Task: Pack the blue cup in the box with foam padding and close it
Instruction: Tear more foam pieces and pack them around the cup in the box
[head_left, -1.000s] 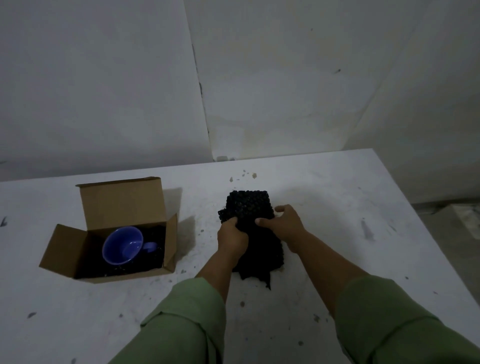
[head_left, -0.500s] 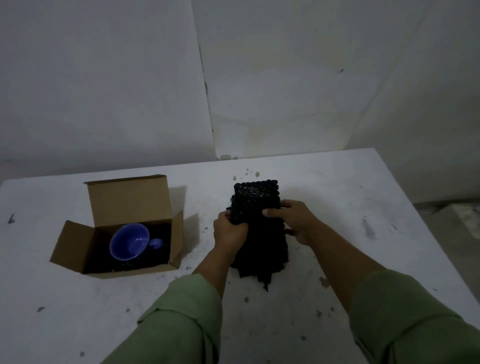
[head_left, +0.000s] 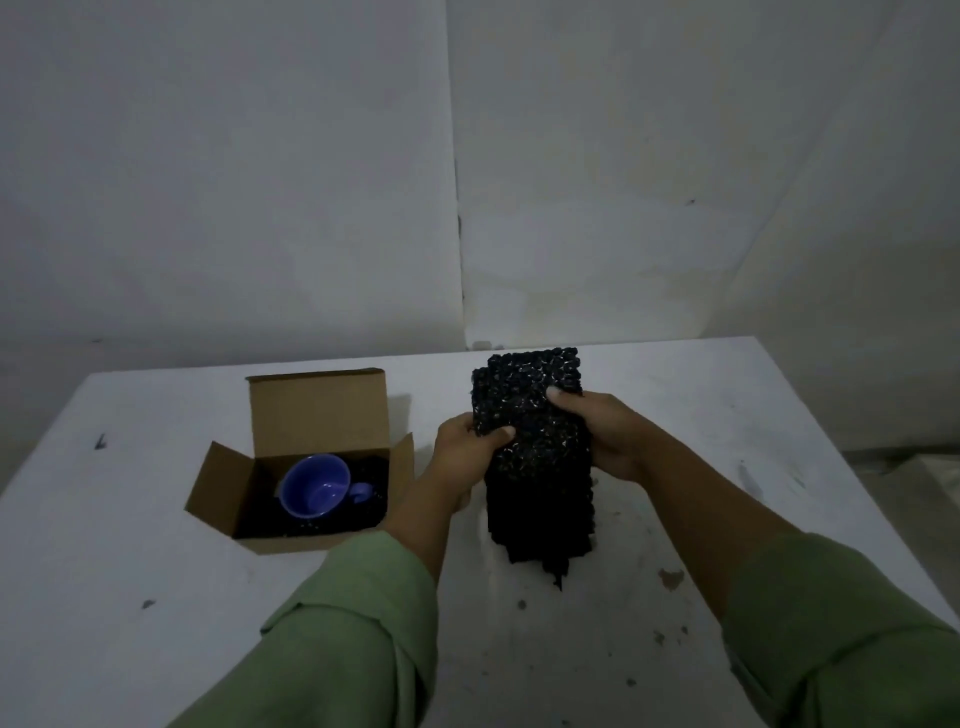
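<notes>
An open cardboard box (head_left: 317, 410) stands on the left of the white table, its flaps spread. Inside it the blue cup (head_left: 314, 486) lies tilted, its mouth facing me, on dark padding. To the right of the box both hands hold a black foam sheet (head_left: 535, 467), raised nearly upright above the table. My left hand (head_left: 465, 457) grips its left edge. My right hand (head_left: 605, 434) grips its right edge, thumb across the front. The sheet's lower part hangs down, ragged at the bottom.
The white table (head_left: 675, 571) carries dark crumbs and scuff marks around the foam. Its right edge drops to the floor at the far right. A white wall rises close behind the table's back edge.
Both hands have lifted the foam sheet off the table and tipped it upright. The view has shifted, so the box sits nearer the middle.
</notes>
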